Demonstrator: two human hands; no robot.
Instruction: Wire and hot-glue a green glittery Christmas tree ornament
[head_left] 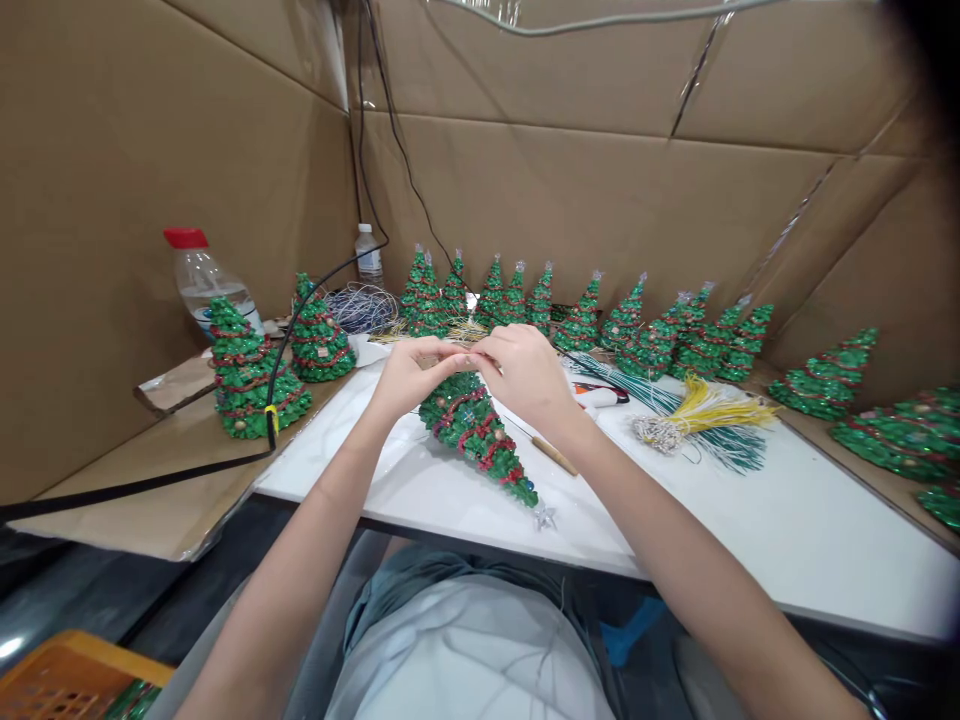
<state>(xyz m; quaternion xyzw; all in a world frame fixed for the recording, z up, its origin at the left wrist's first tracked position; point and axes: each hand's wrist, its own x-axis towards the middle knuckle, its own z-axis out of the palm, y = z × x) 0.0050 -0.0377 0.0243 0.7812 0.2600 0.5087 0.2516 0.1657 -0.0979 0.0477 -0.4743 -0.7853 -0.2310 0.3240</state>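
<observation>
A small green Christmas tree (480, 435) with red garland lies on its side on the white table, its clear star tip pointing toward me. Over its base end, my left hand (424, 372) and my right hand (521, 372) meet with fingertips pinched together. Whatever sits between those fingers is too small or too hidden to make out. Just right of the tree lies a thin tool with a wooden handle (555, 455), partly behind my right arm. Beyond my right hand are pliers with red and white grips (600, 395).
Bundled yellow wires (712, 408) and green wires (731, 447) lie at the right. Several finished trees (581, 315) line the back. Two more trees (255, 380) stand left, near a red-capped bottle (202, 280). A black cable (274, 385) crosses the left side. Cardboard walls (562, 180) enclose the table.
</observation>
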